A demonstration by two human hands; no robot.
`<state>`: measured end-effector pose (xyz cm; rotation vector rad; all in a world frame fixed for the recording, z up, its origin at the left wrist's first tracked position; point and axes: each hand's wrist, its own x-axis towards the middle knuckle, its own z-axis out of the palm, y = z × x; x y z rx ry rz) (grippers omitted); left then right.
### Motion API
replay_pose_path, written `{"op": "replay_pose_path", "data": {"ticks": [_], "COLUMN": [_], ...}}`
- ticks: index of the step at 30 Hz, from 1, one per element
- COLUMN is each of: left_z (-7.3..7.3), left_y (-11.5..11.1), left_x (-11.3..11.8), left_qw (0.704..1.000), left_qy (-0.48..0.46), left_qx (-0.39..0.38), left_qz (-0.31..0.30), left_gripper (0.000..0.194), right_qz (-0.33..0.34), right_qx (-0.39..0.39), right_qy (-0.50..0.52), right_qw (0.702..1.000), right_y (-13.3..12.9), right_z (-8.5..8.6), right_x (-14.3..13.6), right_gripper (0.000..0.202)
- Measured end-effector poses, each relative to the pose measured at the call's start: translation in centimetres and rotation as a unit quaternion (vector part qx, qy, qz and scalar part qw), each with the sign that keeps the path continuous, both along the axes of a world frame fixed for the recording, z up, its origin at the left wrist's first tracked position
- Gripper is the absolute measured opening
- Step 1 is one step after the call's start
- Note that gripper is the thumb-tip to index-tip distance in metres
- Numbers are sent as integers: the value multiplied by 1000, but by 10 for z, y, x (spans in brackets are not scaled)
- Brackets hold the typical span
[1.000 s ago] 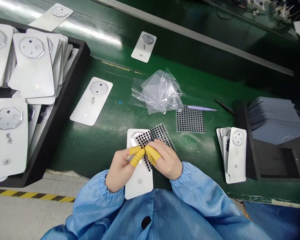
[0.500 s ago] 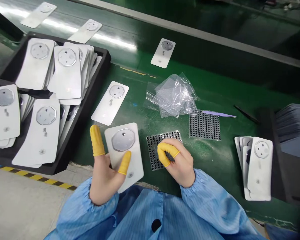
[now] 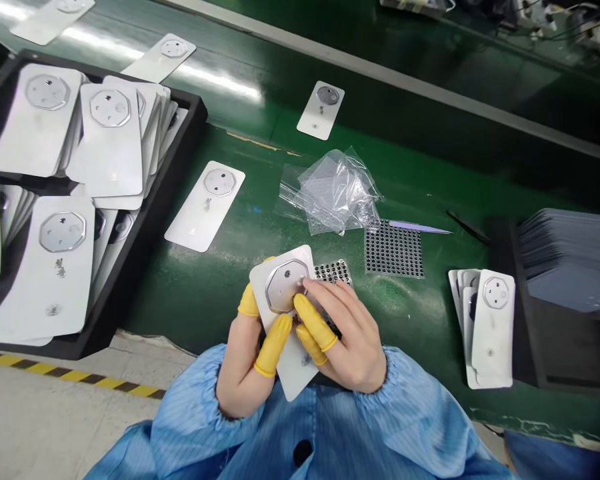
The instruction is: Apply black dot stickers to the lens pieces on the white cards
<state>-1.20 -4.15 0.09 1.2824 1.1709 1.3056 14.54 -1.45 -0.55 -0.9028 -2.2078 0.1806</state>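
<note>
A white phone back cover [image 3: 291, 373] with an octagonal camera ring is held tilted in front of me. My left hand [image 3: 243, 363], with yellow finger cots, grips it by the left side, the thumb over its face. At the camera ring my right hand [image 3: 356, 333] has its yellow-capped thumb and index finger pinched together; the other fingers reach over the ring's right edge. Whatever the pinch holds is too small or hidden to make out. Partly covered by my right hand lies a sheet of small black round pieces [image 3: 336, 270].
Beyond it lie a second dotted sheet [image 3: 394, 252], purple tweezers [image 3: 420, 227], clear plastic bags [image 3: 337, 193] and single covers [image 3: 205, 213]. A black tray [image 3: 145, 230] full of covers stands left. More covers [image 3: 495, 343] lean on a black bin [image 3: 575, 357] at right.
My right hand has moved from the dotted sheet up to the cover's camera ring. The cover has shifted right and tilted, and my left index finger has closed behind it.
</note>
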Motion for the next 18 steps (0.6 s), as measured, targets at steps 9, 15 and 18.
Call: {"op": "replay_pose_path", "data": {"ticks": [9,15,18], "left_z": [-2,-5,-10], "left_y": [3,1,-3], "left_x": [4,5,4], "left_qw": [1000,999,999], "left_qy": [16,37,46], "left_qx": [-6,-13,-26], "left_qz": [-11,-13,-15], "left_gripper": [51,53,52], "right_qz": [7,13,8], "right_qx": [-23,-29,-21], "right_qy": [20,35,14], "right_qw": [1000,999,1000], "right_y": [1,2,1], "right_z": [2,1,1], "right_x": [3,6,6], "right_gripper": [16,18,19]}}
